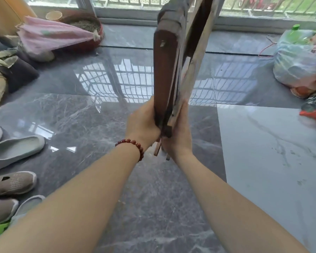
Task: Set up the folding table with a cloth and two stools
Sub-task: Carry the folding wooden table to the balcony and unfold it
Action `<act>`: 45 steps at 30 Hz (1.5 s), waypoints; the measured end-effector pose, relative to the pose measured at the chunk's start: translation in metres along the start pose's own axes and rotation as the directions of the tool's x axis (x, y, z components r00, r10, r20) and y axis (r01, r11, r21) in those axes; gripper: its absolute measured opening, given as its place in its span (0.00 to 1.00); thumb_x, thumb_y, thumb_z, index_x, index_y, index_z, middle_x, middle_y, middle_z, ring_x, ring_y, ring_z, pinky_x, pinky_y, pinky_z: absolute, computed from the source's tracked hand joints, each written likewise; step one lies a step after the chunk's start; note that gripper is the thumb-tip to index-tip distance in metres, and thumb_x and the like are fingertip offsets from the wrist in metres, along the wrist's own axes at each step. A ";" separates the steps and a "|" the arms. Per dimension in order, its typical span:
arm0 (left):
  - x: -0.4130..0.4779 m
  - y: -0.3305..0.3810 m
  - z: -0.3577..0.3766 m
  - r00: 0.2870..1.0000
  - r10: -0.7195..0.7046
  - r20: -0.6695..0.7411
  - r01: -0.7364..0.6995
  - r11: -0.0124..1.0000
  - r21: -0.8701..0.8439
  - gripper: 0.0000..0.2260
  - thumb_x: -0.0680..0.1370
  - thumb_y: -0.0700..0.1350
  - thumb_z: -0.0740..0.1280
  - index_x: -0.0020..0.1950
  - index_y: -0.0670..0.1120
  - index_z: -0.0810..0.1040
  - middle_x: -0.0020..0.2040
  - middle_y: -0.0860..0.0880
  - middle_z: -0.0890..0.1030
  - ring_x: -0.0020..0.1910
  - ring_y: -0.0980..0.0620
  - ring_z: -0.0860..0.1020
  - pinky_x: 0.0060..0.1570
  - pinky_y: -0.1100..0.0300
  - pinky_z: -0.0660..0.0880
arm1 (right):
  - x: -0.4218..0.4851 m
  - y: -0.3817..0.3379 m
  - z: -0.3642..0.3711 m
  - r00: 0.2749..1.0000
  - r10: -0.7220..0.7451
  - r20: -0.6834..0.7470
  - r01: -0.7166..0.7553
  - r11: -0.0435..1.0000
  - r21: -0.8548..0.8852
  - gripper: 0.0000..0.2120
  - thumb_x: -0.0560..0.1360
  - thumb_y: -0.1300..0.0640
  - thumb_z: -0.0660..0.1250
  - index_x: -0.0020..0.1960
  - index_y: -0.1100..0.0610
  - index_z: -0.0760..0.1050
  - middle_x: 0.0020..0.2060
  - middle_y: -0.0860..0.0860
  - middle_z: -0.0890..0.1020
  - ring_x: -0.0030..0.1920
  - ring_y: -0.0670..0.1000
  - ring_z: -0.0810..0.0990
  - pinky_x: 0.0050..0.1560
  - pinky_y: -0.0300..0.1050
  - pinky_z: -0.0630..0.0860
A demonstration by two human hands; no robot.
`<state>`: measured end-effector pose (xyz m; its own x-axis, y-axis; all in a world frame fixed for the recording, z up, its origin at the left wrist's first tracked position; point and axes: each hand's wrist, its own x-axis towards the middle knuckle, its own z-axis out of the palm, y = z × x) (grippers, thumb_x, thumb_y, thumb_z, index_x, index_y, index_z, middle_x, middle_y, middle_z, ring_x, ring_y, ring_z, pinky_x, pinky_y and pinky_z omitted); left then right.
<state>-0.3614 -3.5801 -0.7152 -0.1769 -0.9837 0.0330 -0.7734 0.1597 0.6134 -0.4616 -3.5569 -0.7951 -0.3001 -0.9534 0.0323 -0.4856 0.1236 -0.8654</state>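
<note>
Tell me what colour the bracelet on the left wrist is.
Dark red beads; the bracelet shows clearly in the head view.

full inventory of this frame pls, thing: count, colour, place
folding table: 1, dark brown top with pale wood frame, still folded, held on edge at centre
floor: glossy grey marble tiles, paler slab at right
shoes: about five, grey and beige, on the floor at lower left
clothes pile: 1, dark and beige, at left
pink cloth: 1, upper left, draped over a red basin
plastic bag: 1, translucent white, full, at right
green-capped bottle: 1, sticking out of the bag
bead bracelet: 1, dark red, on the left wrist
left hand: gripping the table's near edge
right hand: gripping the same edge from the other side
</note>
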 end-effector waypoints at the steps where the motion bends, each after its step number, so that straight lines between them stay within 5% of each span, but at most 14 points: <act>1: -0.001 -0.002 0.000 1.000 0.024 -0.007 -0.024 1.000 0.002 0.16 0.70 0.38 0.65 0.56 0.48 0.72 0.37 0.55 0.73 0.42 0.46 0.74 0.38 0.60 0.64 | -0.003 0.010 0.006 0.999 0.035 0.018 -0.036 0.999 0.027 0.48 0.71 0.56 0.67 0.75 0.40 0.34 0.74 0.46 0.63 0.63 0.55 0.74 0.27 0.27 0.72; 3: -0.001 -0.007 0.003 0.996 0.084 -0.002 -0.084 0.996 0.012 0.18 0.71 0.39 0.65 0.60 0.50 0.70 0.34 0.60 0.68 0.39 0.51 0.69 0.39 0.63 0.63 | -0.008 0.027 0.015 1.000 0.022 -0.021 -0.021 0.999 0.034 0.45 0.72 0.56 0.65 0.77 0.44 0.37 0.74 0.46 0.62 0.66 0.52 0.71 0.34 0.23 0.73; 6: -0.001 -0.014 0.008 0.984 0.172 -0.041 -0.170 0.984 0.052 0.26 0.71 0.40 0.66 0.67 0.54 0.65 0.39 0.58 0.73 0.38 0.52 0.70 0.38 0.63 0.64 | -0.010 0.045 0.021 0.998 -0.016 -0.061 0.018 0.999 0.037 0.43 0.73 0.55 0.64 0.77 0.47 0.39 0.76 0.45 0.58 0.72 0.51 0.64 0.62 0.41 0.71; 8: -0.002 -0.022 0.015 0.978 0.191 -0.078 -0.196 0.979 -0.054 0.31 0.70 0.40 0.67 0.70 0.59 0.61 0.44 0.60 0.78 0.40 0.54 0.76 0.37 0.66 0.68 | -0.010 0.054 0.022 0.999 -0.033 -0.036 0.034 0.999 0.024 0.44 0.73 0.56 0.65 0.77 0.48 0.38 0.76 0.47 0.57 0.73 0.52 0.63 0.66 0.45 0.66; 10: -0.007 -0.034 0.028 0.979 0.179 -0.102 -0.202 0.934 -0.294 0.33 0.70 0.40 0.69 0.70 0.60 0.62 0.50 0.59 0.81 0.47 0.57 0.79 0.44 0.66 0.74 | -0.010 0.062 0.023 0.998 -0.060 -0.028 0.061 0.998 0.022 0.46 0.72 0.56 0.66 0.77 0.46 0.37 0.76 0.47 0.57 0.72 0.53 0.64 0.67 0.48 0.68; 12: -0.017 -0.047 0.048 0.994 0.089 -0.067 -0.110 0.891 -0.440 0.24 0.70 0.39 0.70 0.63 0.57 0.70 0.48 0.57 0.81 0.49 0.56 0.80 0.44 0.65 0.76 | -0.012 0.069 0.025 0.997 -0.073 -0.033 0.074 0.997 0.019 0.46 0.72 0.54 0.65 0.76 0.45 0.36 0.76 0.47 0.57 0.72 0.54 0.65 0.66 0.50 0.69; 17: -0.028 -0.065 0.084 0.997 -0.066 0.037 0.076 0.911 -0.405 0.15 0.73 0.35 0.64 0.44 0.57 0.72 0.37 0.53 0.79 0.39 0.49 0.80 0.35 0.59 0.76 | -0.021 0.083 0.025 0.999 -0.046 -0.002 0.046 0.999 -0.011 0.45 0.73 0.56 0.65 0.75 0.41 0.36 0.76 0.46 0.58 0.72 0.54 0.65 0.66 0.54 0.70; 22: -0.030 -0.067 0.105 0.989 -0.094 -0.111 0.069 0.975 -0.210 0.09 0.73 0.42 0.63 0.35 0.54 0.69 0.31 0.53 0.77 0.35 0.46 0.77 0.33 0.60 0.69 | -0.023 0.086 0.023 1.000 -0.028 -0.006 0.028 0.999 0.018 0.45 0.73 0.61 0.64 0.76 0.42 0.37 0.76 0.44 0.58 0.71 0.51 0.66 0.66 0.52 0.70; 35: -0.028 -0.074 0.088 0.998 -0.040 -0.042 0.033 0.988 -0.152 0.02 0.76 0.40 0.64 0.46 0.48 0.74 0.39 0.50 0.78 0.41 0.47 0.78 0.40 0.57 0.75 | -0.029 0.082 -0.002 0.999 0.031 -0.008 -0.031 0.999 0.024 0.43 0.72 0.63 0.61 0.77 0.41 0.41 0.72 0.45 0.66 0.66 0.54 0.72 0.65 0.49 0.71; 38: -0.032 -0.069 0.088 0.999 -0.034 -0.042 0.027 0.987 -0.160 0.04 0.76 0.42 0.63 0.42 0.50 0.73 0.34 0.54 0.77 0.36 0.52 0.77 0.34 0.61 0.72 | -0.032 0.084 -0.011 0.999 0.052 -0.003 -0.052 0.999 -0.002 0.43 0.73 0.62 0.62 0.76 0.40 0.41 0.69 0.44 0.70 0.63 0.53 0.74 0.61 0.46 0.73; 45: -0.051 -0.050 0.098 1.000 0.022 -0.015 -0.023 0.999 -0.039 0.04 0.74 0.43 0.64 0.43 0.52 0.71 0.30 0.56 0.74 0.37 0.46 0.78 0.37 0.59 0.71 | -0.043 0.092 -0.001 0.998 0.050 -0.038 -0.047 0.996 0.078 0.38 0.69 0.53 0.64 0.74 0.38 0.51 0.62 0.47 0.77 0.58 0.52 0.78 0.55 0.56 0.78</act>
<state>-0.3739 -3.5298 -0.8249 -0.1854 -0.9809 0.0583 -0.7448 0.1789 0.6429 -0.4942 -3.5047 -0.8753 -0.3544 -0.9351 0.0080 -0.4058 0.1461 -0.9022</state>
